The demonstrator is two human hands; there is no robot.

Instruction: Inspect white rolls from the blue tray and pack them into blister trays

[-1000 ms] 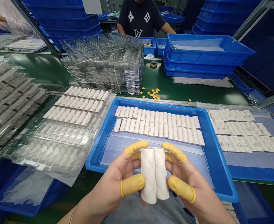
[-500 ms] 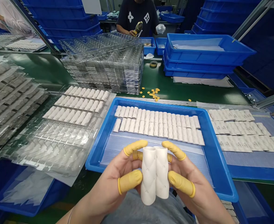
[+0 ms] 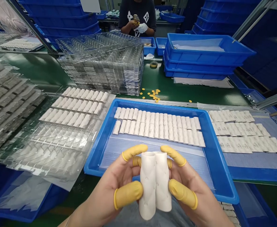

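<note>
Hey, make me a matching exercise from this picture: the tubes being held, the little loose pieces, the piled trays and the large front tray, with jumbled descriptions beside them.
Column one
1. Held tubes
2. Loose pieces
3. Piled trays
4. Large front tray

Column two
A. Clear, stacked high
B. Blue, with rows of white tubes inside
C. Yellow, scattered on the green table
D. White, side by side between left hand and right hand

Right pairs: 1-D, 2-C, 3-A, 4-B
</note>
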